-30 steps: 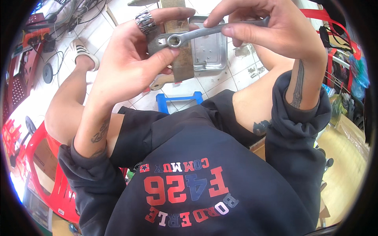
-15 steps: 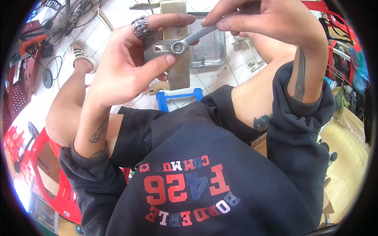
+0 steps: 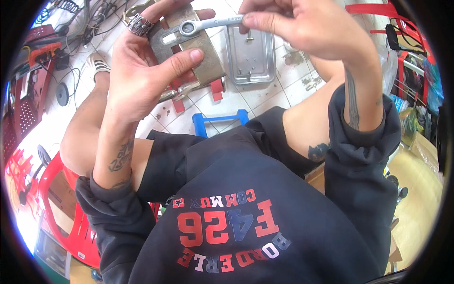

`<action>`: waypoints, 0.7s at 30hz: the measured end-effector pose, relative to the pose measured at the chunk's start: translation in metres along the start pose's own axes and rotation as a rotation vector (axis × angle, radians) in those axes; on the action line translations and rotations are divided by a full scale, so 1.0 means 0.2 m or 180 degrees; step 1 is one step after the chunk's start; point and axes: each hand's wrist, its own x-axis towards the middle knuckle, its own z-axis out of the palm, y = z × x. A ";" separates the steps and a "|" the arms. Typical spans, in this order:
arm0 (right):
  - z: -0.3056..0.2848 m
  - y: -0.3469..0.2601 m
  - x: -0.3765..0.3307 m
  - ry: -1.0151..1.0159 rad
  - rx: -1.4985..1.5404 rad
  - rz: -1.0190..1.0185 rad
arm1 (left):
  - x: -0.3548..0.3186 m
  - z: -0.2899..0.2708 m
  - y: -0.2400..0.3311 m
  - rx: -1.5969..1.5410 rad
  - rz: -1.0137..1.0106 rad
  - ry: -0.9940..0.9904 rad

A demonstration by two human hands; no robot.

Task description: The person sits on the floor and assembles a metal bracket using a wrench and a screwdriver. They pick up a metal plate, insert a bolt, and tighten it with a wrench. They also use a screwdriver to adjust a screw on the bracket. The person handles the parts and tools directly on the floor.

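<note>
My left hand [image 3: 135,87] is wrapped around a worn, box-shaped metal part [image 3: 210,59], its thumb pressed on the near face. A slotted metal tab lies along that part. My right hand [image 3: 312,31] pinches the shank of a silver ring spanner [image 3: 215,22] between thumb and fingers. The spanner's ring end sits over the tab beside the slot; whether a bolt head is inside the ring I cannot tell. Below my left thumb a threaded bolt [image 3: 185,89] sticks out from the metal part.
A grey metal tray [image 3: 273,61] with a few screws stands on the tiled floor beyond the part. Closer in is a blue stool frame [image 3: 198,126]. Cables and tools lie at the far left, near a red chair [image 3: 45,189]. Bags and red racks line the right.
Both hands have shifted left and away from me with the part and spanner. The part is tilted differently, and the spanner lies nearer level. Red pieces beneath it now show.
</note>
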 end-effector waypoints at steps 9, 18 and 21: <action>0.26 -0.01 -0.05 0.0045 0.0875 -0.0149 | 0.02 0.02 0.02 0.0262 0.0539 0.0602; 0.10 0.12 -0.04 0.0736 0.0527 -0.0666 | 0.04 -0.03 0.01 0.0194 0.0584 -0.0069; -0.02 -0.01 -0.08 0.0569 0.0522 -0.0329 | 0.05 -0.01 0.01 0.0107 0.0582 -0.0388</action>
